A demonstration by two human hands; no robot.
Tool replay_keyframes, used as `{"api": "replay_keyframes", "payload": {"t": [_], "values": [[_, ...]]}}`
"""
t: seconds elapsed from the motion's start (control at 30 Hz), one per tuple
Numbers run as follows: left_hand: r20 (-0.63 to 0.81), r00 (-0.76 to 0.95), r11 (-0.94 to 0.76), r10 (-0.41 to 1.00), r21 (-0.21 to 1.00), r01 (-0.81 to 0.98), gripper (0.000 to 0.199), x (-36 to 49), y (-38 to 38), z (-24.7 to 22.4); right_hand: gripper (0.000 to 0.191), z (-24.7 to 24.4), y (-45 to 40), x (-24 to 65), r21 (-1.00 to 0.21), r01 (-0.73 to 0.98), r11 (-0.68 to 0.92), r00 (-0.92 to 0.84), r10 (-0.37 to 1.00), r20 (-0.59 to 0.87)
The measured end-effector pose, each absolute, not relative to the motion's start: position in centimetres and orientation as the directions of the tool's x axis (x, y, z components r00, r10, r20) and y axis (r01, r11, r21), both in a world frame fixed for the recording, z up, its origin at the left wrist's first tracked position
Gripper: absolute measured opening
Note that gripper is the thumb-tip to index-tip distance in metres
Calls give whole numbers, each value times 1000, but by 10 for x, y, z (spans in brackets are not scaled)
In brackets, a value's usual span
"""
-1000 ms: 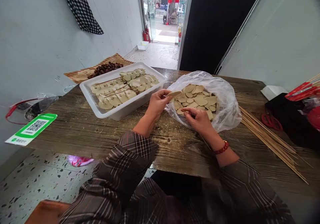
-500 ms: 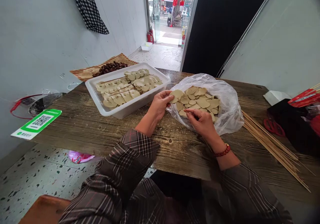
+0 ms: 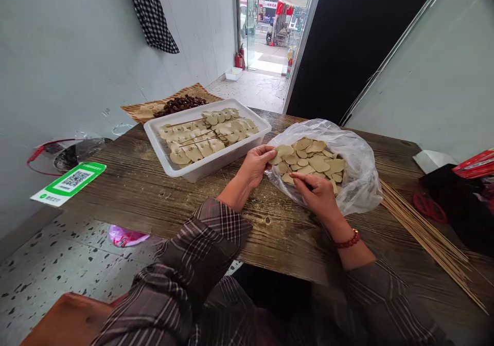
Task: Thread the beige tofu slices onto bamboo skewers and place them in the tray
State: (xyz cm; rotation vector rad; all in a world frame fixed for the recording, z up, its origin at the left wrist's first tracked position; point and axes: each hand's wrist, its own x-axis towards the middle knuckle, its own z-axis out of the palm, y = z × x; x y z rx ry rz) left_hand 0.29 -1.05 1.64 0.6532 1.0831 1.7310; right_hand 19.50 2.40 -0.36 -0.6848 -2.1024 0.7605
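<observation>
pale slice (image 3: pixel 283 153), flat and roundish, is up off the heap and gripped at its edge by the fingers of the left hand (image 3: pixel 254 165). it sits over the near left side of the open plastic bag (image 3: pixel 360 168), where a heap of like slices (image 3: pixel 318 163) lies loose and overlapping. the right hand (image 3: pixel 318 194) is just beside it, low over the near edge of the heap; its fingers are closed in a pinch on a slim brown tip (image 3: pixel 292 175), which looks like the end of a stick, though the palm hides most of it. a gap shows between tip and slice, so i judge this piece is picked out but not yet threaded.

left of the bag, the white tray (image 3: pixel 216 167) holds rows of skewered slices (image 3: pixel 193 150), the sticks lying across them, so part of the work looks done. loose sticks (image 3: pixel 432 243) fan out at the right of the worktop (image 3: pixel 154 202), near the red scissors (image 3: pixel 430 207). behind the tray, small dark pieces (image 3: pixel 181 105) are piled on a patterned sheet (image 3: pixel 142 112).
</observation>
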Motion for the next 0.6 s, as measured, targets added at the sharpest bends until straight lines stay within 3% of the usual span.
{"api": "replay_keyframes", "payload": {"t": [0.2,0.6], "values": [[-84,-373,-113,924,873,-475,24,3,-9,14,23,-5,25,195,-704,199,682,-570,665,483],[45,-448,-190,893,940,-284,26,9,-10,13,26,-4,23,192,-800,229,554,-516,766,384]]}}
